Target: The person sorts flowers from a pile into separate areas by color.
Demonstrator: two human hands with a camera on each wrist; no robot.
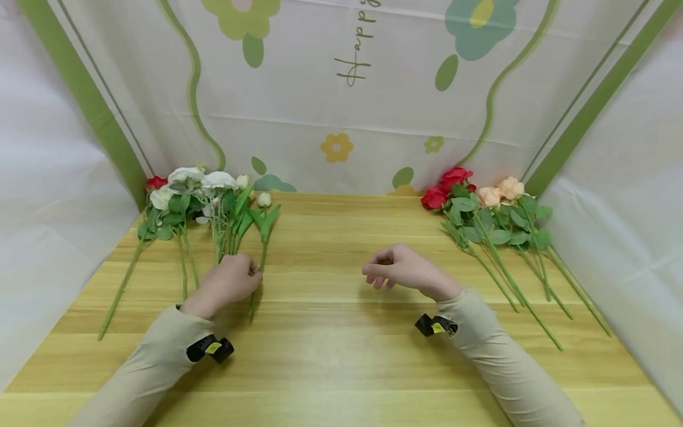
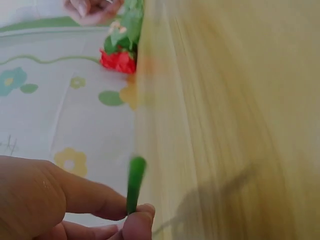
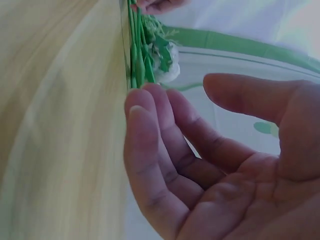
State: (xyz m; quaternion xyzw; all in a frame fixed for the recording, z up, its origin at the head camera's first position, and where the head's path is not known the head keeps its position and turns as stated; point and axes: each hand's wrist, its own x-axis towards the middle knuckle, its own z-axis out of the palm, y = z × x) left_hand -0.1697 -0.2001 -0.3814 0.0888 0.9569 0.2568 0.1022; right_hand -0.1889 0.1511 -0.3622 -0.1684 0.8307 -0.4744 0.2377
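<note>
We pinch a white tulip in our left hand; our right hand holds nothing. Tugging sideways could snag nearby white flowers.

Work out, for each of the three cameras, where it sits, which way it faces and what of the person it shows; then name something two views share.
Head: worn on the head, facing forward and down at the wooden table; left hand, right hand and both sleeves show.
Left wrist: looks past the left hand, pinching a green stem, toward red flowers; right hand at top.
Right wrist: looks across the right hand toward white flowers; left hand at top.
Shared: both wrist views show both hands.
</note>
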